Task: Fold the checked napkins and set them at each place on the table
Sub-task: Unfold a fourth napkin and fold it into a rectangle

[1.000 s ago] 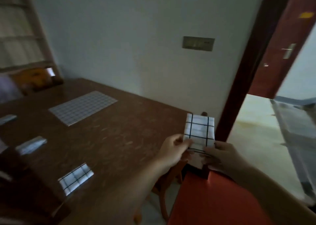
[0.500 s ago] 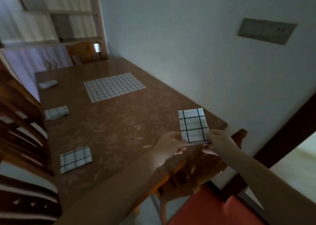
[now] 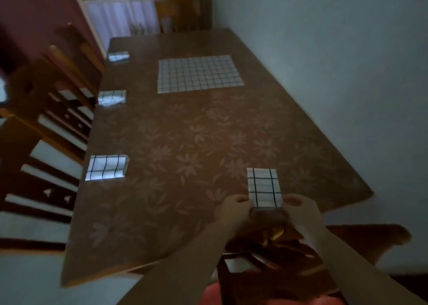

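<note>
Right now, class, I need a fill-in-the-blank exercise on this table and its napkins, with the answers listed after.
1. Both hands hold one folded napkin by its near ____.
2. Along the table's left edge lie ____ folded napkins.
3. The unfolded checked cloth lies at the table's ____ end.
4. The left hand and right hand each ____ the napkin.

Answers: corners; three; far; pinch

Wooden chairs (image 3: pixel 53 124), shelving (image 3: pixel 148 8), wall (image 3: pixel 335 50)
</note>
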Available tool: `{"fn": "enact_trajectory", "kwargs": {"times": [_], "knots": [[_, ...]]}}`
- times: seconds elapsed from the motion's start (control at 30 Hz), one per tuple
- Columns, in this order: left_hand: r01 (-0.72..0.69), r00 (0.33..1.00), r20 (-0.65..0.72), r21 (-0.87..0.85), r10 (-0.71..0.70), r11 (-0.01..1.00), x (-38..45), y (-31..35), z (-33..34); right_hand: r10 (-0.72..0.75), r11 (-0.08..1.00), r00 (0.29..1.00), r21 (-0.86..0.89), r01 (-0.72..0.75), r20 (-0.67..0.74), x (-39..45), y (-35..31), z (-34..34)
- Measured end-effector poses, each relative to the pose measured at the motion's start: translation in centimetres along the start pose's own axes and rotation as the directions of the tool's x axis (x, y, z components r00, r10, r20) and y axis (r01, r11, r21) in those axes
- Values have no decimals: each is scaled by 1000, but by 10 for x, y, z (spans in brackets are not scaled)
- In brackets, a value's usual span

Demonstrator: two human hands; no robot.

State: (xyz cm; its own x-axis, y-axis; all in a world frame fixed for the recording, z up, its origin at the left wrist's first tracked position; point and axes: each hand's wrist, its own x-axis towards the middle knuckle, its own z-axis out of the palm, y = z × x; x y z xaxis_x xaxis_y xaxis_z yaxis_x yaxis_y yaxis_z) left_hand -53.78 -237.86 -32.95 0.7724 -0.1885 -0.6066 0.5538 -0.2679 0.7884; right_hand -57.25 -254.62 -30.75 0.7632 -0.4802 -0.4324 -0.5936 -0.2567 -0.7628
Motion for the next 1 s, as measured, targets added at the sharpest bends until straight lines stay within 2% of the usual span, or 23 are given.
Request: {"fn": "enact_trajectory", "kwargs": {"times": [0.1,0.2,0.37,0.43,0.6,0.67,0.77,0.83,0.9,1.0], "knots": [[44,993,-112,36,-39,998,10,-13,15,19,998,997,-54,-14,80,26,15,3],[86,983,-167,77,-72,993,21,-22,24,15,990,993,-141,2,119,46,24,5],[76,972,-235,228,-20,971,29,-31,29,-22,969,985,-240,64,171,59,29,9],[69,972,-234,344,14,937,24,-28,19,-34,956,983,-280,85,182,59,24,9],[17,952,-254,599,170,801,3,13,-52,-176,866,957,-426,262,231,54,-23,7],[-9,933,-259,677,250,736,-4,38,-85,-271,802,923,-466,373,274,48,-56,11],[-81,885,-207,812,416,578,-12,71,-134,-403,671,849,-521,527,341,28,-110,23],[-120,841,-168,869,514,480,-17,88,-166,-456,611,826,-558,562,333,13,-140,36],[-122,830,-129,907,543,402,-25,106,-198,-502,561,812,-602,568,297,1,-163,54],[-152,813,-54,941,580,301,-21,118,-257,-530,567,818,-625,536,221,-21,-191,88]]}}
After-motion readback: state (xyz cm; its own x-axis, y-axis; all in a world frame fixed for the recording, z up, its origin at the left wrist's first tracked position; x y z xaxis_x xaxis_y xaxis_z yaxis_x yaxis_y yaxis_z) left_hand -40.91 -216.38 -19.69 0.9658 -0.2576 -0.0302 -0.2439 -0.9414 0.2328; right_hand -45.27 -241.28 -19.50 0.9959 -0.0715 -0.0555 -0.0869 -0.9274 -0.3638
